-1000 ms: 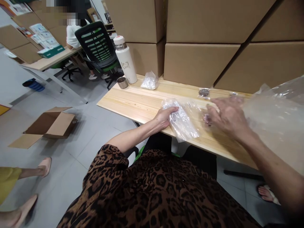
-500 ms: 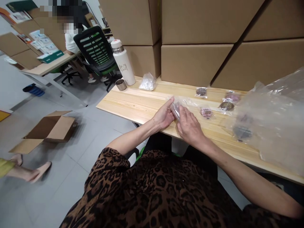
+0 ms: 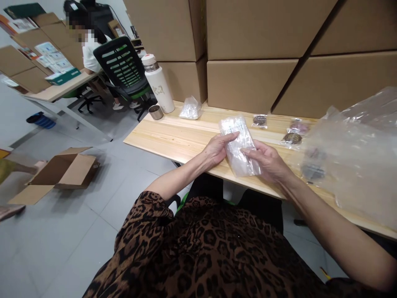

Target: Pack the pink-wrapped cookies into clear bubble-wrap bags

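A clear plastic bag (image 3: pixel 240 145), long and flat with faint printing near its top, is held over the front edge of the wooden table (image 3: pixel 161 138). My left hand (image 3: pixel 218 149) pinches its left side, thumb on top. On the lower right side my right hand (image 3: pixel 268 161) grips it, the thumb lying across the front and the other fingers behind. Whether the bag is single or a stack I cannot tell. Beyond it lies a small dark packet (image 3: pixel 259 120) in clear wrap. Farther right are a brown packet (image 3: pixel 292 139) and a pinkish packet (image 3: pixel 298 125).
Large cardboard boxes (image 3: pixel 251 82) line the table's back. A white bottle (image 3: pixel 159 89), a metal cup (image 3: pixel 155 111) and a crumpled clear bag (image 3: pixel 190 108) stand at left. Big plastic sheeting (image 3: pixel 359 161) covers the right end. An open carton (image 3: pixel 62 169) lies on the floor; a person sits behind.
The plastic bag has turned from nearly edge-on to face me. My right hand has shifted right and down along it. At left, a passer-by's feet have moved.
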Motion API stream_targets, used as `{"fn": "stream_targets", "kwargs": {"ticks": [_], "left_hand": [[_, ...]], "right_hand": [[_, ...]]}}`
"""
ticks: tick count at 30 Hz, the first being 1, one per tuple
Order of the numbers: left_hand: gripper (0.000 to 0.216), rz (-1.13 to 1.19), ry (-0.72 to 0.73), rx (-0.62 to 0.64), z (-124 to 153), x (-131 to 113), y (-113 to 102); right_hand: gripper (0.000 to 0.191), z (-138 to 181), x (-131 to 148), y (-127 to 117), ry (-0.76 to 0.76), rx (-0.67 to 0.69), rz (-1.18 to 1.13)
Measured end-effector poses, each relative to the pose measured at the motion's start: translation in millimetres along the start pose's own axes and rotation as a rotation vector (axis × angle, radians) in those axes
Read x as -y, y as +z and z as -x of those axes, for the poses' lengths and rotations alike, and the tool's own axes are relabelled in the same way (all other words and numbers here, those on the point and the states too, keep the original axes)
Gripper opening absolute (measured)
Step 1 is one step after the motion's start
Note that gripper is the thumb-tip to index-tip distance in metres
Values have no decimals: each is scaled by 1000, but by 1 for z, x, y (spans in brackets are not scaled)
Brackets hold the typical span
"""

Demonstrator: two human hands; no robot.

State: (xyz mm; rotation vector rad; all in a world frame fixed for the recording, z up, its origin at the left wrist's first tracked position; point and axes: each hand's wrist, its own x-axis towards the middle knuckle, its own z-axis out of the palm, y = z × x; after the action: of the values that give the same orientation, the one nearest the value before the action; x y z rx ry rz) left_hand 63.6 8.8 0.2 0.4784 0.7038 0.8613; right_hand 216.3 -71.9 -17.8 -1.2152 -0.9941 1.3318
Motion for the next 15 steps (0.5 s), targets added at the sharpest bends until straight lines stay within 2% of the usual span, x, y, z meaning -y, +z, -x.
{"fn": "stream_targets", "kwargs": {"ticks": [2, 5, 7, 8, 10, 12, 13, 15], "left_hand": [[10, 37, 50, -50, -6, -6, -1], [12, 67, 114, -96, -11, -16, -4], [16, 60, 166, -101, -11, -20, -5], [19, 49, 186, -95, -10, -21, -5], [23, 18, 202, -68, -3, -20, 0], [28, -13, 192, -26, 7, -18, 8], [29, -24, 179, -6, 13, -17, 13], [27, -32, 137, 24, 24, -19, 22]], "right_hand": [[63, 0, 4, -24, -9, -51, 198], [60, 4, 13, -62, -68, -260, 592], [57, 8, 19, -73, -181, -398, 742], [59, 10, 20, -73, -229, -418, 733], [71, 13, 21, -61, -236, -304, 566], [90, 13, 18, -41, -176, -92, 364], [93, 11, 17, -32, -147, 1, 301], [77, 6, 14, -18, -107, 125, 277]]}}
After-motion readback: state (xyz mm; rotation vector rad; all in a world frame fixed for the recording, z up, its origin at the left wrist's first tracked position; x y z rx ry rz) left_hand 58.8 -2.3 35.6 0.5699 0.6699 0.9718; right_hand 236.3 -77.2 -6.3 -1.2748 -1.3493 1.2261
